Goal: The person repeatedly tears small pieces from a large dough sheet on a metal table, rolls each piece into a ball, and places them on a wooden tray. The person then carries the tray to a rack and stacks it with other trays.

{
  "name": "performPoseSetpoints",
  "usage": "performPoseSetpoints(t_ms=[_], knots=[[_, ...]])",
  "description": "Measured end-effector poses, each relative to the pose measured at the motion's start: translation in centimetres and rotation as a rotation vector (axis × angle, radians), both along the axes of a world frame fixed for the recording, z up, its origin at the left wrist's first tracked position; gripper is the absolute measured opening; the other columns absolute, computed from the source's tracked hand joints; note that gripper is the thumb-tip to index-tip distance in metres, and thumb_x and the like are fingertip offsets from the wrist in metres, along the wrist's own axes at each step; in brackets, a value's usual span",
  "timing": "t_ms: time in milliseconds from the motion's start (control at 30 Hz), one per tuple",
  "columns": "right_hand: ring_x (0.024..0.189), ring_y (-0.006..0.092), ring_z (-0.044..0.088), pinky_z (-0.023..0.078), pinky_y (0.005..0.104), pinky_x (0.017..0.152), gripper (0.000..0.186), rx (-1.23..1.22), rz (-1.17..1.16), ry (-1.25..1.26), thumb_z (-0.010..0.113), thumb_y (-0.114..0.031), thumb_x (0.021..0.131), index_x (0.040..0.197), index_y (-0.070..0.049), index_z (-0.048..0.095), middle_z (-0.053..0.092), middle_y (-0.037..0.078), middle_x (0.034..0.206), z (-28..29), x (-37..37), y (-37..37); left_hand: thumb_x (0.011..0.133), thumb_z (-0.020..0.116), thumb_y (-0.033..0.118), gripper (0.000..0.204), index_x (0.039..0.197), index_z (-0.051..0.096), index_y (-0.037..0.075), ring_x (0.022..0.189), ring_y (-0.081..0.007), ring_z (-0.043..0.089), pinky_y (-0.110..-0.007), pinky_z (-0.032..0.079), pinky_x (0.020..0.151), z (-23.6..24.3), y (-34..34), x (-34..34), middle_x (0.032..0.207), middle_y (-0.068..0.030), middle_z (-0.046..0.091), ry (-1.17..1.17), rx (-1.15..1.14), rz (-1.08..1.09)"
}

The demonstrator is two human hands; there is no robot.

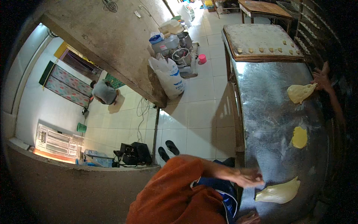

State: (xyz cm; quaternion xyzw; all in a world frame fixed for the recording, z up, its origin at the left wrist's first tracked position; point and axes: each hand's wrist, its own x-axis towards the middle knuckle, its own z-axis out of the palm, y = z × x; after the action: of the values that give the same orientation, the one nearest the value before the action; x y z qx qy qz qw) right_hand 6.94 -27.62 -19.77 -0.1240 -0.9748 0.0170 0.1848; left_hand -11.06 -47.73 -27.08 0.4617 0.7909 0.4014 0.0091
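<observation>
My left hand (pixel 249 178), at the end of an orange-sleeved arm, hovers by the near edge of the steel table (pixel 272 112), its fingers smeared by motion. Just right of it lies a long, pale stretched dough piece (pixel 278 192). My right hand (pixel 249 217) shows only partly at the bottom edge, its grip unclear. Farther up the table is a flat yellow patch (pixel 299 137). At the far right, another person's hand (pixel 320 76) grips a pale dough piece (pixel 300 93).
Stacked trays (pixel 261 37) with several small dough bits cap the table's far end, beside a dark rack (pixel 309 30). Left are tubs and pots (pixel 181 56), a white sack (pixel 167 78), slippers (pixel 170 147) and a low wall (pixel 74 175). A person in grey (pixel 104 91) crouches beyond.
</observation>
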Motion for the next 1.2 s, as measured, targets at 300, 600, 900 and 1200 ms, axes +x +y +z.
performPoseSetpoints(t_ms=[300, 600, 900, 1200], knots=[[0.105, 0.0381, 0.06, 0.052, 0.0513, 0.088, 0.043, -0.363, -0.097, -0.115, 0.054, -0.025, 0.107, 0.136, 0.004, 0.04, 0.055, 0.029, 0.123, -10.6, -1.2, 5.5, 0.105, 0.048, 0.023, 0.045, 0.133, 0.046, -0.012, 0.125, -0.0395, 0.053, -0.052, 0.041, 0.114, -1.6, 5.2, -0.7, 0.133, -0.0232, 0.055, 0.19, -0.295, 0.291], [0.104, 0.0251, 0.053, 0.049, 0.0443, 0.093, 0.063, -1.345, -0.488, 0.296, 0.033, -0.067, 0.104, 0.119, -0.009, 0.052, 0.055, 0.009, 0.114, -9.3, -5.1, 2.8, 0.1, 0.05, 0.024, 0.028, 0.091, 0.058, -0.001, 0.088, -0.0295, 0.063, -0.045, 0.049, 0.073, 1.7, 5.9, -5.2, 0.092, -0.0201, 0.065, -0.171, -0.075, 0.204], [0.087, 0.0401, 0.057, 0.047, 0.0504, 0.08, 0.037, -0.38, -0.381, 0.076, 0.073, -0.014, 0.089, 0.111, 0.004, 0.049, 0.055, 0.022, 0.091, -3.3, -6.8, 3.4, 0.091, 0.064, 0.004, 0.019, 0.099, 0.048, 0.0, 0.083, -0.0361, 0.053, -0.047, 0.044, 0.075, 5.9, 5.1, -8.8, 0.091, -0.0185, 0.049, -0.116, 0.04, 0.22], [0.084, 0.0389, 0.059, 0.049, 0.0516, 0.076, 0.025, -0.031, -0.345, -0.068, 0.073, -0.012, 0.09, 0.104, 0.001, 0.056, 0.058, 0.021, 0.091, -4.2, -3.3, 1.7, 0.09, 0.062, -0.003, 0.022, 0.103, 0.045, 0.001, 0.09, -0.0376, 0.057, -0.05, 0.047, 0.084, 5.6, 2.6, -9.9, 0.096, -0.0197, 0.051, -0.224, -0.071, 0.267]])
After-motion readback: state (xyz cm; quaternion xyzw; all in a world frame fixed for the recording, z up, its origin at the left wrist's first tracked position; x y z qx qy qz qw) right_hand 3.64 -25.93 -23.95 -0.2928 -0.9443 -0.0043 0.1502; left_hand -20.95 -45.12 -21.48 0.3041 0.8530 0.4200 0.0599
